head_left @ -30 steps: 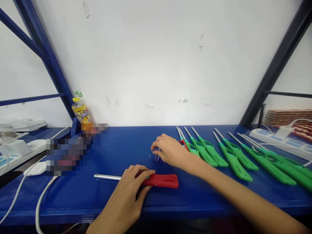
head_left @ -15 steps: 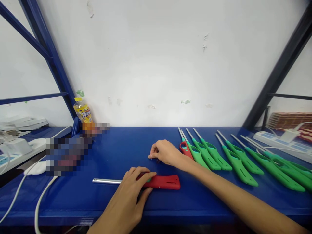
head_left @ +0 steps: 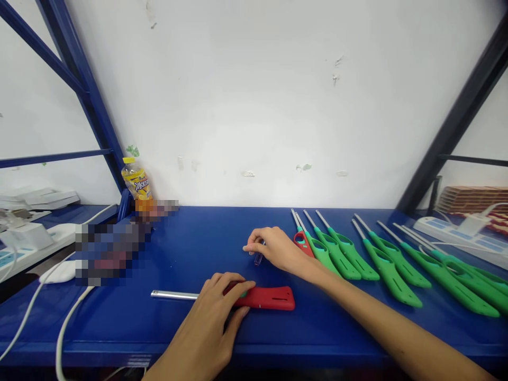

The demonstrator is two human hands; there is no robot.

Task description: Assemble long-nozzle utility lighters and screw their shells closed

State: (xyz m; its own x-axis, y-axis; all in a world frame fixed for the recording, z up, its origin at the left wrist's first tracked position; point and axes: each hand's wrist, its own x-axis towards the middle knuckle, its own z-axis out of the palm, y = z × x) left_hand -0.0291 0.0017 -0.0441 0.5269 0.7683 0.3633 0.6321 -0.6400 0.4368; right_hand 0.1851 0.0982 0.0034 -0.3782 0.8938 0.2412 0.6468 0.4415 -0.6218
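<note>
My left hand (head_left: 216, 317) is closed round the middle of a red lighter (head_left: 273, 298), which lies flat on the blue table with its metal tube pointing left. Farther back, my right hand (head_left: 272, 247) pinches something small near the table top; its fingertips are together. A small dark, see-through piece (head_left: 258, 257) shows just below those fingers, partly hidden by them. To the right of my right hand lie another red lighter (head_left: 304, 243) and several green lighters (head_left: 392, 275), tubes pointing away.
On the blue table (head_left: 190, 233), a bottle (head_left: 137, 182) stands at the back left beside a blurred patch. White cables and power strips (head_left: 456, 233) lie at both sides. A white wall rises behind, with slanted metal posts left and right.
My right hand has lifted slightly, and more of the small dark piece shows beneath its fingers. My left hand and the red lighter stay in place. The view has shifted a little.
</note>
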